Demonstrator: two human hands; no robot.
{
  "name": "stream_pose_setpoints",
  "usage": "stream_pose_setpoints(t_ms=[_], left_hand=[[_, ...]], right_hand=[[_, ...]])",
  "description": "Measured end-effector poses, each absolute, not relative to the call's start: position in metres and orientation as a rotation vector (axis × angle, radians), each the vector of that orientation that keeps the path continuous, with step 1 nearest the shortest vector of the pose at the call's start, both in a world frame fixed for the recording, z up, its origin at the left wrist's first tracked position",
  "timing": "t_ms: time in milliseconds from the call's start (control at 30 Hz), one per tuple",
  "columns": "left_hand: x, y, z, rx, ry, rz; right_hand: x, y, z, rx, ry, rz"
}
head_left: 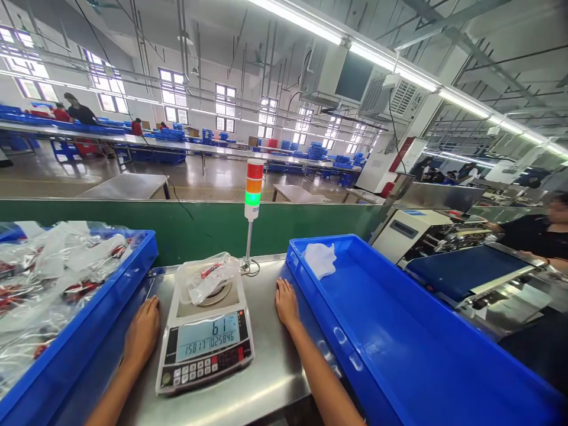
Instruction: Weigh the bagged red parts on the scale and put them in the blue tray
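A digital scale (204, 349) stands on the metal table between my hands, its display lit. On its pan lies a clear plastic bag (213, 277) with something red and white inside. My left hand (142, 331) rests to the left of the scale, beside a blue bin (110, 284) filled with similar bags; it holds nothing and its fingers lie stretched forward. Flat on the table right of the scale is my right hand (287, 302), fingers extended, close to the wall of a second blue bin (355, 361). A whitish crumpled plastic piece (320, 260) sits at that bin's far end.
Behind the scale rises a signal light tower (252, 192), its green section lit. A green partition (204, 228) runs along the table's back. At right is a machine with a dark blue conveyor belt (465, 269), and a person in dark clothes (528, 231) beside it.
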State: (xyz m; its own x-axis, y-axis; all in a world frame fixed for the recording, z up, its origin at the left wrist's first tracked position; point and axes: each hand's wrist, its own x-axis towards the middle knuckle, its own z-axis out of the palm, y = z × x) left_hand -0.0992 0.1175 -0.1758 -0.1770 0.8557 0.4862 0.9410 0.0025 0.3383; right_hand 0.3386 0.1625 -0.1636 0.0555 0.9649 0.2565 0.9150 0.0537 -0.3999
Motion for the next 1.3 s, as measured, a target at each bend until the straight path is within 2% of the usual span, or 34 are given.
stream_pose_setpoints(t_ms=[333, 700, 1300], left_hand=[[-0.096, 0.118, -0.183, -1.901, -2.110, -0.781], [-0.096, 0.120, -0.181, -1.892, -2.053, -0.810], [-0.088, 0.114, -0.181, -1.808, -2.175, -0.518]], right_hand=[[0.341, 0.166, -0.172, -1.874, -1.864, 0.134], [0.337, 0.164, -0.166, -1.865, -1.851, 0.082], [0.342, 0.174, -0.190, -1.808, -1.852, 0.017]])
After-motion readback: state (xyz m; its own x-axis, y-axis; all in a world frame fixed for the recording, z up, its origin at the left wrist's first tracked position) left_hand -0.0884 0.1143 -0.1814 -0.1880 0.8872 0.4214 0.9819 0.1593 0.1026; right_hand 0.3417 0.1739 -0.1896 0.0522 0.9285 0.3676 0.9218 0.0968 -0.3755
